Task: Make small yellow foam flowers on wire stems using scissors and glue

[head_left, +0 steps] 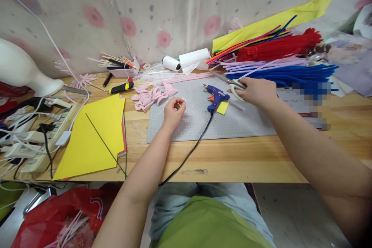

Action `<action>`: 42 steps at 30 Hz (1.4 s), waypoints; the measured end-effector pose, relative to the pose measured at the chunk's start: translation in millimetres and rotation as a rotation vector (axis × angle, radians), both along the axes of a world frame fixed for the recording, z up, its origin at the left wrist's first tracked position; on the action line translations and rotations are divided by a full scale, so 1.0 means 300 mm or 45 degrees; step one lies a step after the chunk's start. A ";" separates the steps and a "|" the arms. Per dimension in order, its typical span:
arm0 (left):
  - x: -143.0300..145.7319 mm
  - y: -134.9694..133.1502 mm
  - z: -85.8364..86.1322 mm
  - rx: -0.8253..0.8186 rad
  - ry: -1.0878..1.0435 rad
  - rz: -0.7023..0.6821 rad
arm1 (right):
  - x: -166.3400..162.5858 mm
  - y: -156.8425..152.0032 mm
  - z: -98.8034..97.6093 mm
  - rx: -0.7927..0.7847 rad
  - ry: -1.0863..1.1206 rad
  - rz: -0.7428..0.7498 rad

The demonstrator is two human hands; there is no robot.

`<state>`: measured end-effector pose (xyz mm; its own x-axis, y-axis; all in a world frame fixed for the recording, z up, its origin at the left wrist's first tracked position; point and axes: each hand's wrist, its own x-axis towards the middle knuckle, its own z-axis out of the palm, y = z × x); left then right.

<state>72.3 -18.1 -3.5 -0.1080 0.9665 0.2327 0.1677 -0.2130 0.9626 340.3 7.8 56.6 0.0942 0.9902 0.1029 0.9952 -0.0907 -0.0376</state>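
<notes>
My left hand is over the grey cutting mat, its fingertips pinched around a small yellow piece mostly hidden by the fingers. A thin white strand sticks out beside it, lying over the mat. Farther right, my right hand has its fingers closed on the white handles of a pair of scissors, whose blades point to the upper left. Between the hands a blue hot glue gun rests on the mat near a yellow scrap. Pink fuzzy petal shapes lie left of the mat.
Bundles of red and blue pipe cleaners lie at the back right. Yellow sheets and a power strip occupy the left. The glue gun's black cord crosses the table's front edge. A yellow-black cutter lies behind.
</notes>
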 end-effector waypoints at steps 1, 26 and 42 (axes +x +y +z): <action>0.000 0.001 0.000 -0.010 -0.025 0.002 | 0.021 0.001 -0.001 -0.057 0.009 -0.068; 0.009 -0.002 0.032 -0.565 -0.643 -0.244 | -0.376 -0.018 -0.108 0.211 0.907 0.753; 0.009 -0.006 0.048 -0.644 -0.576 -0.282 | -0.411 0.028 -0.089 0.106 0.618 0.532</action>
<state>75.0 -19.8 10.9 0.1230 0.9546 -0.2714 -0.2670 0.2952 0.9174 217.2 16.1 29.9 -0.2423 0.9441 0.2236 0.8139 0.3232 -0.4829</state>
